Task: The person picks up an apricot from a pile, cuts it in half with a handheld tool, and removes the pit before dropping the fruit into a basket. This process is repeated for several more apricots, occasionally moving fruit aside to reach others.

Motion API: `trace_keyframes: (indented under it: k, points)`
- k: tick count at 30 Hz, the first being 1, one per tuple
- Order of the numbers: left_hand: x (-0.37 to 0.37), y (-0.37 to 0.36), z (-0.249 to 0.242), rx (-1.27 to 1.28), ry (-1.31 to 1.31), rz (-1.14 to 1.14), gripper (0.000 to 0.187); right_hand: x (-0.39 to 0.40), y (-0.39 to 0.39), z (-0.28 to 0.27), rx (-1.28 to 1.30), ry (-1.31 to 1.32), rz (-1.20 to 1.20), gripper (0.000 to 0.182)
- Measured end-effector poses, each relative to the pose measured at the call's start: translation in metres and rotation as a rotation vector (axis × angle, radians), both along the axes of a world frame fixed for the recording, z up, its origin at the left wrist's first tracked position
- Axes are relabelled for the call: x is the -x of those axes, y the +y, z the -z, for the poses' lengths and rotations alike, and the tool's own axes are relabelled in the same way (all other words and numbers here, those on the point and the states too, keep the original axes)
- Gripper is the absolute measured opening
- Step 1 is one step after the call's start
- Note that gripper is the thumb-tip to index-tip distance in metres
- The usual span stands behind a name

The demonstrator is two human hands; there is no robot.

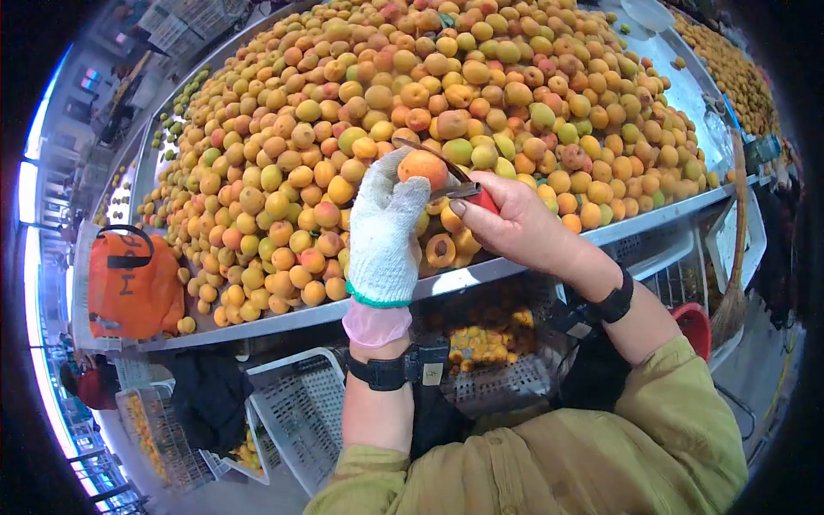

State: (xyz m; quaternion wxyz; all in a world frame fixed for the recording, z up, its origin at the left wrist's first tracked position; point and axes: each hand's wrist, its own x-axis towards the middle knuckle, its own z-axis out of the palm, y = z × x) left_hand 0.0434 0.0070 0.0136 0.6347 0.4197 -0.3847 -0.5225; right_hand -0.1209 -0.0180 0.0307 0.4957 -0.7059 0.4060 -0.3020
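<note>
My left hand (386, 215), in a white knitted glove with a green hem over a pink under-glove, is closed around an orange apricot (423, 169). Bare, my right hand (512, 216) grips the red handle of a knife (486, 198). The knife's dark, curved blade passes along the far side of the held apricot, right at its skin. Just below the hands, a cut apricot half (440, 250) shows its cut face near the table's edge. A large heap of apricots (343, 112), yellow, orange and some green, spreads beyond both hands.
The metal table's rim (300, 320) runs in front of me. Beneath it stand a crate holding apricot pieces (489, 343) and a white slotted crate (300, 412). An orange bag (133, 287) sits at left; a broom (734, 283) and red basin (693, 329) are at right.
</note>
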Motion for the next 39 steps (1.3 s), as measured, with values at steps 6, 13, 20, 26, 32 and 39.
trace_keyframes:
  k: [6,13,20,26,32,39]
  points:
    - [0.01,-0.003,0.002,0.0,0.278,-0.026,0.033,0.001,-0.001,0.003,-0.137,-0.059,-0.025,0.024]
    - [0.015,-0.004,0.026,-0.032,0.358,-0.042,0.038,-0.005,0.008,0.006,-0.317,-0.043,-0.004,0.024]
    - [0.022,-0.007,0.015,-0.002,0.435,-0.073,0.035,-0.01,0.003,0.025,0.15,-0.029,0.119,0.024]
    - [0.031,-0.002,0.007,-0.011,0.239,-0.1,0.035,-0.004,0.003,0.016,0.176,0.074,0.108,0.025]
    - [0.036,-0.005,0.014,0.0,0.23,-0.126,0.032,-0.003,0.003,0.015,0.18,0.114,0.137,0.026]
    - [0.033,-0.008,0.03,-0.023,0.43,0.012,0.039,-0.004,0.003,0.022,0.182,0.111,0.112,0.026]
